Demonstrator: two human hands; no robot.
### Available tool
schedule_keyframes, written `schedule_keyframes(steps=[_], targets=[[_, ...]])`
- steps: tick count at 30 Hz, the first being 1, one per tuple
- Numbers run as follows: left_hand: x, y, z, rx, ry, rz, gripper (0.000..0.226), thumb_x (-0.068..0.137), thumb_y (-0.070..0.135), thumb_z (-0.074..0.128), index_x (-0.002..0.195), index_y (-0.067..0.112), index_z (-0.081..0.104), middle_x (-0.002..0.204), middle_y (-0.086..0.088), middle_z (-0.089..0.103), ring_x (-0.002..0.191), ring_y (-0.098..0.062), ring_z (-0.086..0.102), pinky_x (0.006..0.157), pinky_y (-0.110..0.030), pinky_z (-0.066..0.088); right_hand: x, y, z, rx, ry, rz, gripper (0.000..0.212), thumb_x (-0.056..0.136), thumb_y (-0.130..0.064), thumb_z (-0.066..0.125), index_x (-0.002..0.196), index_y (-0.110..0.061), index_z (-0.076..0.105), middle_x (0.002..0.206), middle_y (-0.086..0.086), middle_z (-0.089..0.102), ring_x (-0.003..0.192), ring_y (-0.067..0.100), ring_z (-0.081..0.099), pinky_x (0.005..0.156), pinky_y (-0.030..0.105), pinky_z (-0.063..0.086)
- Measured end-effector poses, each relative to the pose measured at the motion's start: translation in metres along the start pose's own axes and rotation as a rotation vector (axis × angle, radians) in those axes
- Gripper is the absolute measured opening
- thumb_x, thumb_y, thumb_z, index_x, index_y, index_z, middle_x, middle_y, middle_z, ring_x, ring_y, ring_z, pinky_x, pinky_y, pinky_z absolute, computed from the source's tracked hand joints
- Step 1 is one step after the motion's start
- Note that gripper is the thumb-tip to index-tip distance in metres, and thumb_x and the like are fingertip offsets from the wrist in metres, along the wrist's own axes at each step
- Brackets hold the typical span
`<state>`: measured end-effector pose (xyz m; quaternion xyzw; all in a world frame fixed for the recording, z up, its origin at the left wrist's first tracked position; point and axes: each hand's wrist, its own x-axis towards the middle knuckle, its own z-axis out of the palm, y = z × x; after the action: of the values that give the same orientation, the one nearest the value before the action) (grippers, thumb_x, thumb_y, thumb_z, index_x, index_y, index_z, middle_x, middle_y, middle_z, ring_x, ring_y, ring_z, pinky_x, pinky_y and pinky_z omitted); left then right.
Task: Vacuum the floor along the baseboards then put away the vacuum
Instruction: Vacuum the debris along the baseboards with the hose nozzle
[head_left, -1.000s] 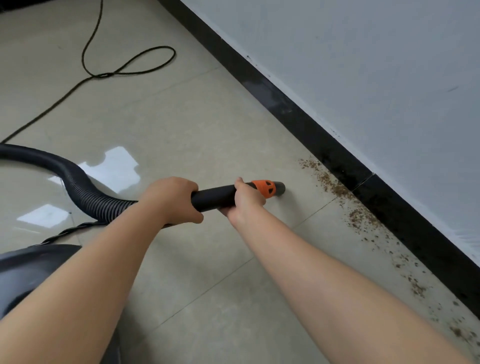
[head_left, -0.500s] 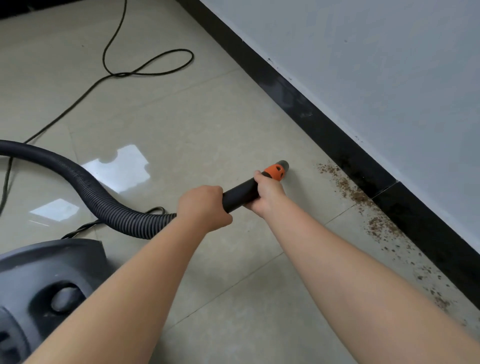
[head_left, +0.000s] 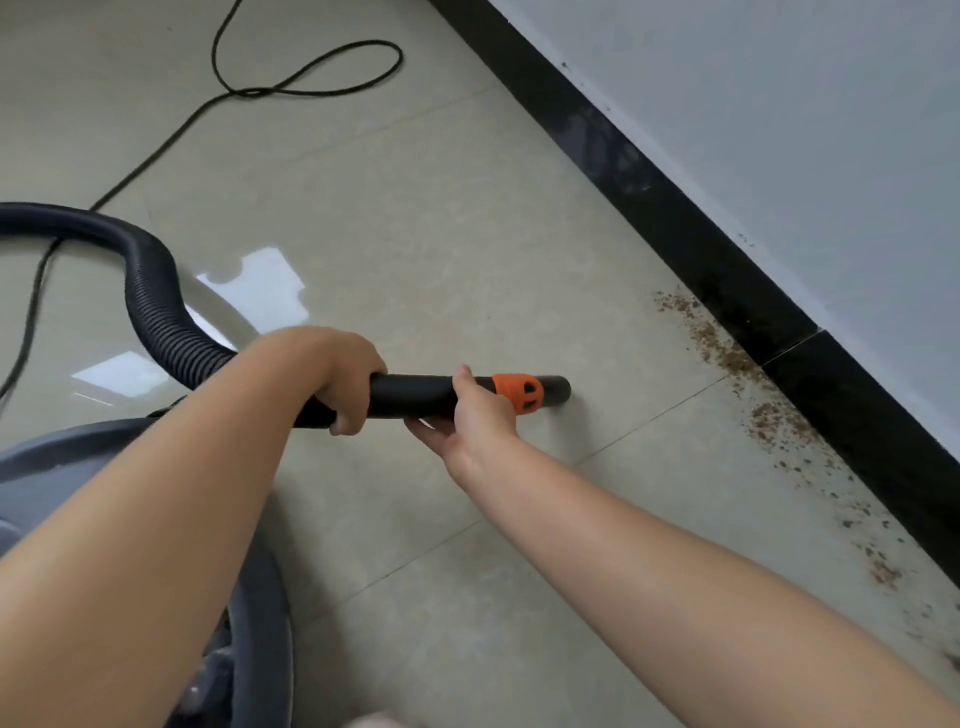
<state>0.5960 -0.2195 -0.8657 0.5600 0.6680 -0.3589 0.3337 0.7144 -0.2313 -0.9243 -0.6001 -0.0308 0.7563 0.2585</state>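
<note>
While gripping the black nozzle tube from above, left hand wrapped fully round its rear end, just ahead of the ribbed hose. Right hand cupping the same tube from below, beside the orange collar, thumb over the top. Tube mouth short of the black baseboard, well apart from the brown debris strewn along that baseboard. Grey vacuum body far from the baseboard, behind the left forearm. Power cord looped on the tiled floor beyond.
</note>
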Motion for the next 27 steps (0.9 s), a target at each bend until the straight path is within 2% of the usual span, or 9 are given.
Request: schedule_keyframes(steps=[2, 4, 9, 11, 13, 17, 19, 22, 27], targets=[[0.0, 0.002, 0.003, 0.024, -0.033, 0.018, 0.031, 0.07, 0.007, 0.064, 0.097, 0.02, 0.054, 0.076, 0.005, 0.051, 0.078, -0.019, 0.054, 0.068, -0.026, 0.042, -0.006, 0.006, -0.007, 0.017, 0.001, 0.007, 0.03, 0.093, -0.02, 0.057, 0.115, -0.002, 0.046, 0.089, 0.011, 0.055, 0.074, 0.025, 0.062, 0.065, 0.037, 0.055], [0.002, 0.009, 0.006, 0.029, -0.024, 0.05, 0.03, 0.071, 0.007, 0.064, 0.096, 0.019, 0.053, 0.075, 0.006, 0.049, 0.078, -0.019, 0.053, 0.066, -0.026, 0.041, -0.008, 0.007, -0.016, 0.033, 0.021, -0.002, 0.028, 0.093, -0.019, 0.057, 0.114, -0.003, 0.046, 0.091, 0.012, 0.056, 0.073, 0.025, 0.063, 0.066, 0.038, 0.055], [0.012, 0.025, 0.014, -0.082, 0.066, 0.097, 0.026, 0.071, 0.012, 0.065, 0.094, 0.016, 0.055, 0.077, 0.003, 0.053, 0.079, -0.021, 0.056, 0.068, -0.028, 0.044, 0.002, -0.014, -0.026, 0.034, 0.031, -0.078, 0.031, 0.096, -0.021, 0.053, 0.119, -0.003, 0.044, 0.118, 0.017, 0.053, 0.094, 0.031, 0.059, 0.069, 0.042, 0.053], [0.008, 0.022, 0.015, -0.138, 0.056, 0.06, 0.029, 0.069, 0.014, 0.067, 0.096, 0.015, 0.058, 0.083, 0.001, 0.058, 0.081, -0.022, 0.061, 0.072, -0.03, 0.049, 0.005, -0.019, -0.019, -0.003, 0.017, -0.059, 0.037, 0.096, -0.023, 0.052, 0.125, -0.003, 0.042, 0.119, 0.017, 0.051, 0.103, 0.034, 0.057, 0.068, 0.043, 0.052], [-0.003, 0.01, 0.013, -0.142, 0.022, 0.003, 0.028, 0.068, 0.014, 0.068, 0.095, 0.015, 0.058, 0.084, -0.001, 0.06, 0.082, -0.023, 0.063, 0.073, -0.03, 0.05, 0.003, -0.016, -0.006, -0.036, -0.04, -0.008, 0.039, 0.096, -0.024, 0.052, 0.128, -0.004, 0.041, 0.116, 0.017, 0.052, 0.102, 0.034, 0.057, 0.068, 0.044, 0.052], [-0.021, -0.016, 0.011, -0.139, 0.019, -0.108, 0.019, 0.067, 0.014, 0.069, 0.079, 0.016, 0.054, 0.077, -0.001, 0.058, 0.072, -0.021, 0.059, 0.068, -0.028, 0.048, -0.002, -0.006, 0.023, -0.077, -0.176, 0.063, 0.036, 0.097, -0.023, 0.05, 0.127, -0.005, 0.041, 0.121, 0.016, 0.052, 0.107, 0.035, 0.056, 0.071, 0.045, 0.05], [-0.02, -0.018, 0.014, -0.166, 0.071, -0.124, 0.018, 0.065, 0.014, 0.069, 0.078, 0.014, 0.056, 0.076, -0.002, 0.059, 0.071, -0.022, 0.06, 0.067, -0.028, 0.047, 0.004, -0.005, 0.033, -0.089, -0.151, 0.041, 0.039, 0.096, -0.025, 0.051, 0.128, -0.006, 0.041, 0.12, 0.015, 0.053, 0.107, 0.035, 0.056, 0.071, 0.045, 0.051], [-0.007, -0.007, 0.016, -0.231, 0.144, -0.091, 0.025, 0.066, 0.015, 0.068, 0.089, 0.009, 0.061, 0.077, -0.004, 0.059, 0.071, -0.024, 0.059, 0.065, -0.027, 0.046, 0.019, -0.016, 0.032, -0.107, -0.052, -0.043, 0.041, 0.095, -0.027, 0.053, 0.129, -0.006, 0.043, 0.112, 0.012, 0.052, 0.106, 0.033, 0.056, 0.076, 0.045, 0.051], [0.017, 0.028, 0.013, -0.28, 0.233, 0.004, 0.022, 0.072, 0.021, 0.065, 0.088, 0.011, 0.054, 0.069, 0.0, 0.052, 0.07, -0.021, 0.054, 0.062, -0.025, 0.042, 0.04, -0.05, 0.01, -0.157, 0.01, -0.12, 0.039, 0.095, -0.026, 0.054, 0.127, -0.007, 0.044, 0.108, 0.01, 0.052, 0.111, 0.032, 0.055, 0.077, 0.045, 0.049]])
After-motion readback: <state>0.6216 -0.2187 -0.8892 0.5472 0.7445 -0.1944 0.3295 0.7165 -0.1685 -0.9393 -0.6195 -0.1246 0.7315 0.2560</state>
